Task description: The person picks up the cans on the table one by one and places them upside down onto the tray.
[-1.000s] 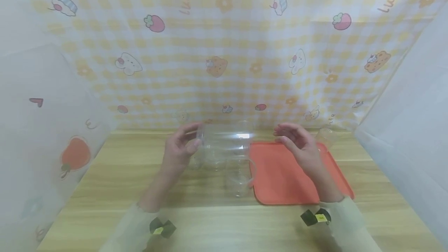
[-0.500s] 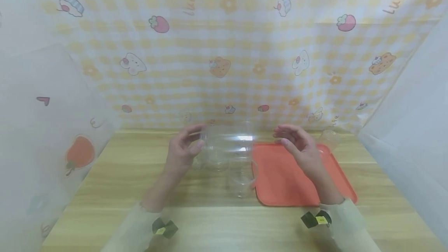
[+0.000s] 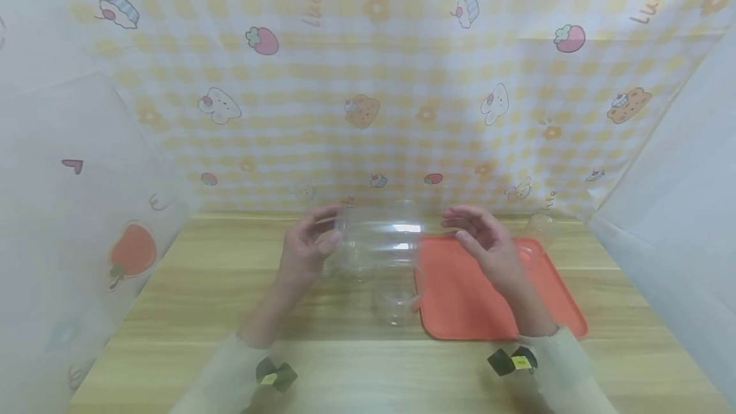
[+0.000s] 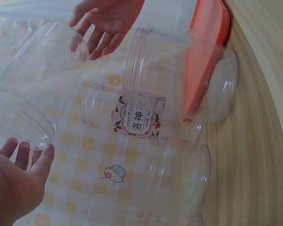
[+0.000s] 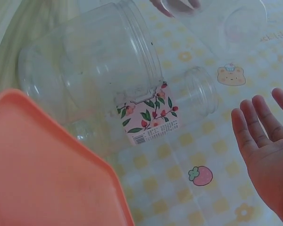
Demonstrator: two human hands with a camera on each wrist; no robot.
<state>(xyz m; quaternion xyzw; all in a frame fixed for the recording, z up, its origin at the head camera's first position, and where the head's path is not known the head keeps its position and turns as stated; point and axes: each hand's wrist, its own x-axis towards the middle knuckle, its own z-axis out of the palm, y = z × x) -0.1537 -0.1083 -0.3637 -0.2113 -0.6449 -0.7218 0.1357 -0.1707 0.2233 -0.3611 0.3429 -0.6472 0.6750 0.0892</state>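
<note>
My left hand (image 3: 307, 248) grips the rim end of a clear plastic jar (image 3: 376, 235), held on its side above the table. In the left wrist view the jar's ringed mouth lies against the left fingertips (image 4: 42, 157), and its round base points away. My right hand (image 3: 483, 248) hovers beyond the base, apart from the jar, fingers loosely bent and nothing in them. Below the held jar stands another clear jar (image 3: 397, 305), open at the top. Behind it, in the left wrist view, is a slimmer jar with a floral label (image 4: 137, 117).
An orange-red tray (image 3: 460, 305) lies on the wooden table (image 3: 230, 312) under the right hand and forearm. One more clear container (image 3: 540, 225) is by its far right corner. Another clear jar (image 4: 184, 174) shows in the left wrist view. A checked cloth (image 3: 368, 50) hangs behind.
My left hand has shifted slightly right with the jar. My right hand has come a little left, narrowing the gap to the jar's base. The head view has also shifted slightly.
</note>
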